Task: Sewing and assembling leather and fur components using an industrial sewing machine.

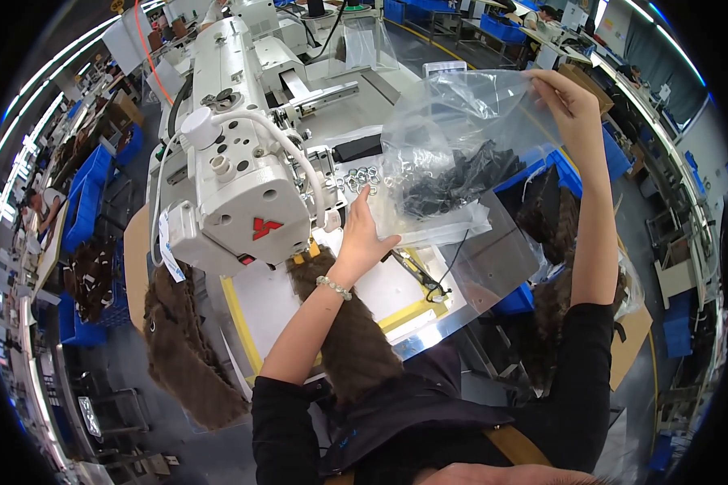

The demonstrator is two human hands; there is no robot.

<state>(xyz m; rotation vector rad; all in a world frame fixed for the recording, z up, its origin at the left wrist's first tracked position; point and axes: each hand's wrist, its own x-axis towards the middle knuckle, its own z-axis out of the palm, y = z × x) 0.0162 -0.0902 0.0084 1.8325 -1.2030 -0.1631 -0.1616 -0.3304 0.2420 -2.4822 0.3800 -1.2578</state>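
Observation:
My right hand (570, 101) holds up the top edge of a clear plastic bag (441, 137) that hangs over the sewing table; black small parts (461, 178) lie heaped in its bottom. My left hand (362, 234), with a bead bracelet on the wrist, reaches toward the bag's lower left side, fingers apart, near several small metal rings (362, 176) on the table. A white industrial sewing machine (243, 178) stands just left of that hand. Brown furry fabric (344, 331) lies under my left forearm.
More brown fur pieces (182, 347) hang off the table's left front. Blue bins (89, 186) line the left aisle and sit at the right (542, 174). A cardboard box (631, 339) stands to my right. Other workstations fill the background.

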